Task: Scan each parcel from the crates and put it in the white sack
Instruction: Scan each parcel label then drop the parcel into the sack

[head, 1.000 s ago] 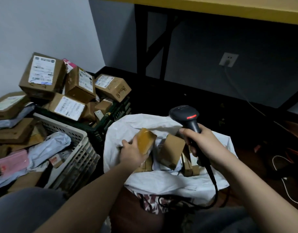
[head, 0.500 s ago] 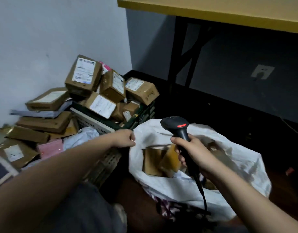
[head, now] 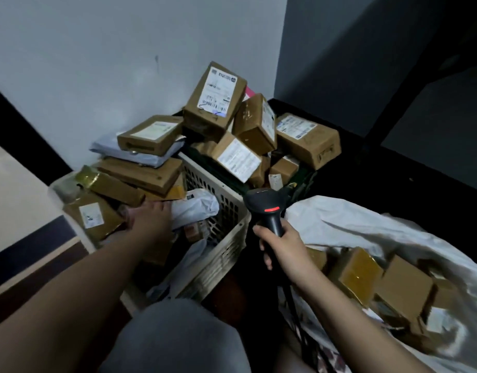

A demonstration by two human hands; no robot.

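Two crates at centre hold parcels. The left hand (head: 151, 219) reaches into the cream plastic crate (head: 226, 238), fingers apparently released; the right hand (head: 281, 244) grasps the black handheld scanner (head: 267, 211) ready beside the white sack (head: 353, 222) at lower right.

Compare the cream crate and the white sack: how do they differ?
The cream crate is rigid with perforated walls; the white sack is soft and crumpled. The crate's parcels are piled above its rim, mixing boxes and a white mailer; the sack's lie low inside, all brown boxes in view. Both hold parcels.
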